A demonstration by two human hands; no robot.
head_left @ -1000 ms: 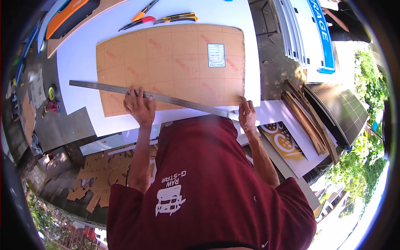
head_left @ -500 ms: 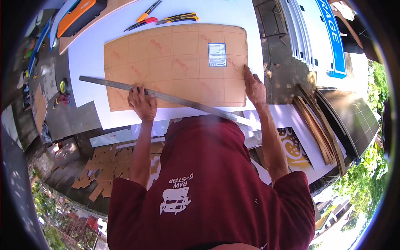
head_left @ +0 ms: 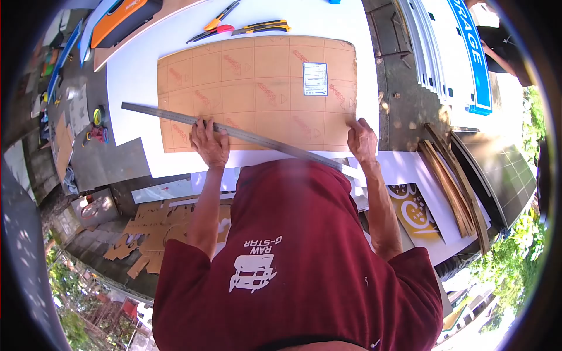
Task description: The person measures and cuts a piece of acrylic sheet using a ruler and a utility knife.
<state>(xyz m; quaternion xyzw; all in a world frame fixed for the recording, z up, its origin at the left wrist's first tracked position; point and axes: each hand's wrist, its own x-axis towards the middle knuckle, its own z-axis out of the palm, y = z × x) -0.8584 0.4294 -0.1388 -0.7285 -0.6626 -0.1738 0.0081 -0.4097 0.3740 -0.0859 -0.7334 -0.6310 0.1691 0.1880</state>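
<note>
Closest to me, the steel ruler (head_left: 257, 139), slanting across the sheet, has its right end past the desk's near edge beside my shirt (head_left: 287, 234); a bump from my body could swing it. My left hand (head_left: 212, 147) is half-curled over the ruler, pressing or gripping, I cannot tell. My right hand (head_left: 363, 142), fingers bunched, is at the brown printed sheet's (head_left: 252, 79) right edge; any pinch is hidden. Uneven pressure could skew the sheet on the white desk (head_left: 133, 76). Side room is wider leftward; just beyond, cutters (head_left: 260, 27) limit sliding.
</note>
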